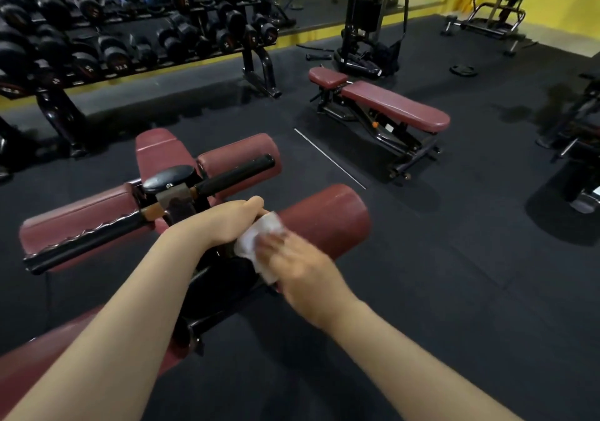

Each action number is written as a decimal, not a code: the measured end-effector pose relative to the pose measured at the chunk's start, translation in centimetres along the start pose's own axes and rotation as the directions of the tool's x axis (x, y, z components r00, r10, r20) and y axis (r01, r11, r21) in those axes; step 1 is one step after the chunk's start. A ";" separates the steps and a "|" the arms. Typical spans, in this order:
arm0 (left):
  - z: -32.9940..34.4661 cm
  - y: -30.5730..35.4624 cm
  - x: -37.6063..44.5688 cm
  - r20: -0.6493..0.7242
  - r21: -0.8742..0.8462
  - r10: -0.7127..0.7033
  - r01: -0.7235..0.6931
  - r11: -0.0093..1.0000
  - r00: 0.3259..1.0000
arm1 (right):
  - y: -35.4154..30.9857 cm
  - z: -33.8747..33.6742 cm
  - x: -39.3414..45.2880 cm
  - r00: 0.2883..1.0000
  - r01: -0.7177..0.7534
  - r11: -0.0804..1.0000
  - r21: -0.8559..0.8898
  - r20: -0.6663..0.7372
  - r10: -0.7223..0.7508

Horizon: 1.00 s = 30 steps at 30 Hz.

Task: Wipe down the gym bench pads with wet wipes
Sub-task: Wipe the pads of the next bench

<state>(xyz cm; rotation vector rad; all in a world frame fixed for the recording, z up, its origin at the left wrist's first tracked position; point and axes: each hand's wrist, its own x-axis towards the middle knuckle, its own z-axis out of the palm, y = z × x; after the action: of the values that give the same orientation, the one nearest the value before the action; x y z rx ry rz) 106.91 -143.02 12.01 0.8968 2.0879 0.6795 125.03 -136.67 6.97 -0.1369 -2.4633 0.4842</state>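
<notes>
The person leaned over a maroon bench with both bare forearms reaching forward. The right hand (292, 266) lay over a white wet wipe (259, 245), pressing it against the inner end of the near right roller pad (324, 222), close to the black frame (224, 277) at the bench's middle; the hand was blurred, so I could not tell whether its grip was flat on the wipe or curled round it. The left hand (227, 222) sat just beside it, its grip narrow, fingers bent over the same end of the roller, and the fingertips met the upper corner of the wipe. Past the hands a black handle bar (237, 172) angled up to the right from a black knob (168, 177), with a second maroon roller (240, 154) behind it and a flat maroon pad (159, 151) further off. Another long maroon roller (81, 219) stretched away to the left, a black bar lying along its near side. The dark rubber floor (422, 290) spread all around. Well apart, toward the far right, stood a second maroon bench (396, 105) on a black frame, and a rack of dumbbells (97, 37) ran along the far left under a mirror. A cable machine (367, 18) stood against the yellow wall (568, 5).
</notes>
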 end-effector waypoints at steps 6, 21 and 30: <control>0.9 -0.7 0.1 0.024 -0.033 0.017 -0.016 0.999 1.000 | 7.2 -4.7 -0.5 0.888 -0.418 0.906 -0.061 -0.239 0.394; 0.3 -1.0 0.6 0.102 -0.125 0.029 -0.016 0.992 0.994 | 8.5 -4.4 0.8 0.900 -0.423 0.890 -0.168 -0.188 0.392; 0.0 -1.1 0.3 0.097 -0.121 0.053 -0.041 0.992 0.994 | -0.8 0.4 -0.2 0.971 -0.149 0.979 -0.135 -0.207 0.120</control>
<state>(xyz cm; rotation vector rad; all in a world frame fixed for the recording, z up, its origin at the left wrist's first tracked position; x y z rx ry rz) 106.35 -143.47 11.16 0.8965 1.9218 0.7599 124.98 -137.63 6.83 -0.3980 -2.3011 0.3243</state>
